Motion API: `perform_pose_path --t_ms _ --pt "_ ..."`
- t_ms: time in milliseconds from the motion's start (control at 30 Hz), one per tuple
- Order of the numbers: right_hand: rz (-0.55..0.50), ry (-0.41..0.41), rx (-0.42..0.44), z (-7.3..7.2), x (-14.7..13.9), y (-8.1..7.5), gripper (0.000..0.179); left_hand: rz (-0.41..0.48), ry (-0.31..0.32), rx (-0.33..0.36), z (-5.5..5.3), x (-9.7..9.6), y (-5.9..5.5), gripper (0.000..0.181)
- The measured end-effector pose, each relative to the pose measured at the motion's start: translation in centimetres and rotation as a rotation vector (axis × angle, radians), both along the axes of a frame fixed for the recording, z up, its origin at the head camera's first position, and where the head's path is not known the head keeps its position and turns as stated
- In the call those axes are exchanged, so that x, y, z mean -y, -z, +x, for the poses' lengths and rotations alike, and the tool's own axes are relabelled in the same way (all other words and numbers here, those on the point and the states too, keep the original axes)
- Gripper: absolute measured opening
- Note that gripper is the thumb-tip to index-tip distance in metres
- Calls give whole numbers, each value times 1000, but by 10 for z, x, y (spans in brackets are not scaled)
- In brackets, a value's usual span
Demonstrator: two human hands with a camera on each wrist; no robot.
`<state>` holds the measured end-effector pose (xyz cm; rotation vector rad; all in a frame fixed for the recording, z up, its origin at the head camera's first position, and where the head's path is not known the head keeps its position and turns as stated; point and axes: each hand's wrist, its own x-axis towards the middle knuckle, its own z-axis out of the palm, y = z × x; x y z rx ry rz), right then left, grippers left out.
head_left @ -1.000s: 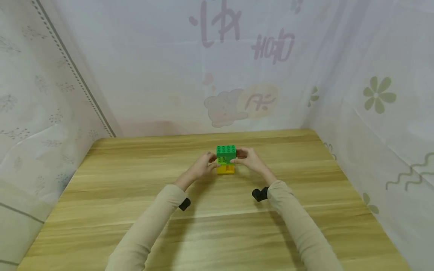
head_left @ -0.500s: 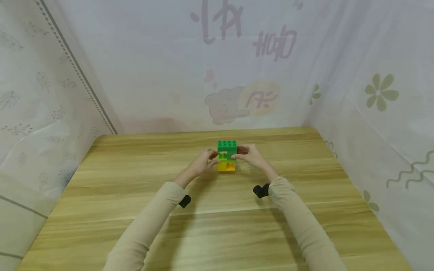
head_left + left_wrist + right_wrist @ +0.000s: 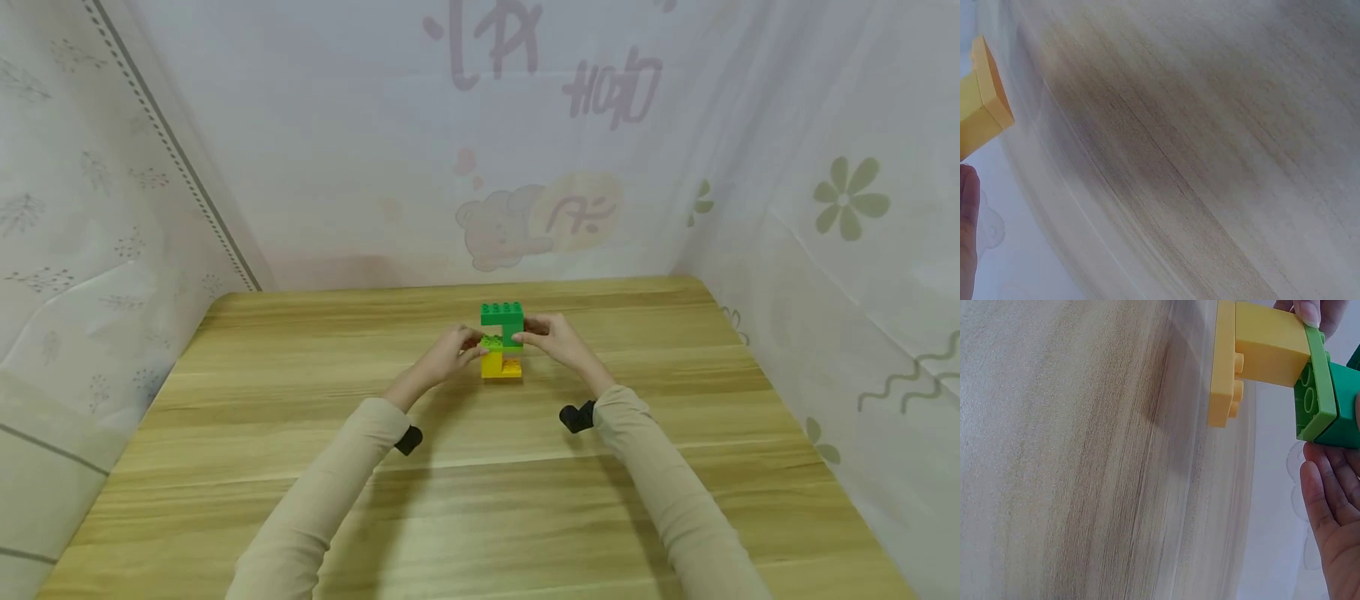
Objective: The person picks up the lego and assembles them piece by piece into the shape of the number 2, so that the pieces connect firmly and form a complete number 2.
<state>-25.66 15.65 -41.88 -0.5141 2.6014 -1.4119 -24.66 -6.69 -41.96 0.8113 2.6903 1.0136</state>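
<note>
A stack of toy building blocks is between my hands in the head view. From the bottom it has an orange-yellow plate (image 3: 1220, 369), a yellow block (image 3: 491, 363), a light green plate (image 3: 1321, 387), a green block (image 3: 512, 336) and a green studded top (image 3: 501, 318). My left hand (image 3: 448, 357) pinches the stack's left side at the light green plate. On the opposite side, my right hand (image 3: 557, 340) grips the green block between thumb and fingers. Only the lower yellow pieces and a finger edge show in the left wrist view.
The stack is over a wood-grain table (image 3: 480, 500), whose far edge lies just beyond it. Pale printed cloth (image 3: 360, 167) hangs behind and along both sides. A black wrist-worn device (image 3: 577, 417) sticks out below my right cuff, with another (image 3: 408, 439) at my left.
The stack has tilted so its front face shows more, with the gap under the green top clearer. Both hands keep their grip. The head view has shifted slightly.
</note>
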Motion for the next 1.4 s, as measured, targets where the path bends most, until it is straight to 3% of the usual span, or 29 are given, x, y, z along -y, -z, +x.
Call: perform_pose_path --t_ms 500,767,1033,1300,1400 --pt "-35 9 -15 0 -1 2 41 47 -5 21 1 1 0 37" --pt "-48 38 -32 1 2 5 43 115 -39 131 2 0 1 39" --pt "-86 62 14 20 15 -23 37 119 -65 191 1 -1 5 41" --pt "-67 111 15 1 12 10 41 153 -84 272 1 0 7 43" --pt "-82 142 33 -1 13 15 41 176 -97 315 1 -1 7 44"
